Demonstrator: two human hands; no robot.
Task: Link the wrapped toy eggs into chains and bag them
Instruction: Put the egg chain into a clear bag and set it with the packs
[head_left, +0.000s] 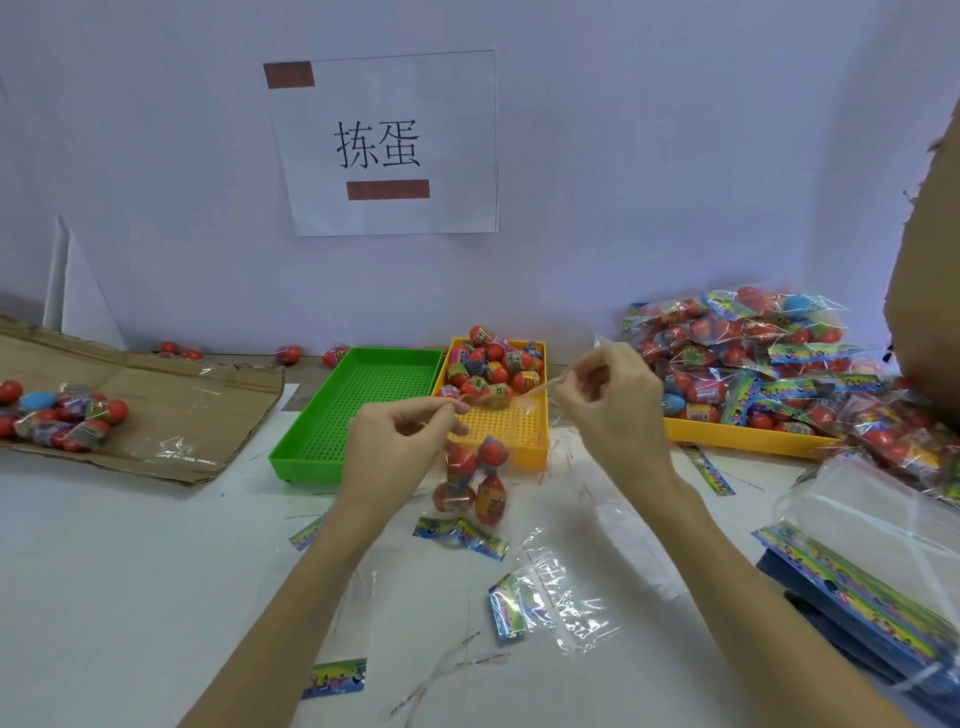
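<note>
Left hand (402, 441) and right hand (613, 400) each pinch a strip (511, 397) end; bagged eggs (470, 480) hang below.

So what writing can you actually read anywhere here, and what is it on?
"拣蛋": large black characters on the white paper sign on the back wall.
Two red-brown bars on that sign: covered, nothing readable.
Labels on the wrapped toy eggs in the yellow tray: too small and blurred.
Colourful header cards on the bags: print blurred, unreadable.
</note>
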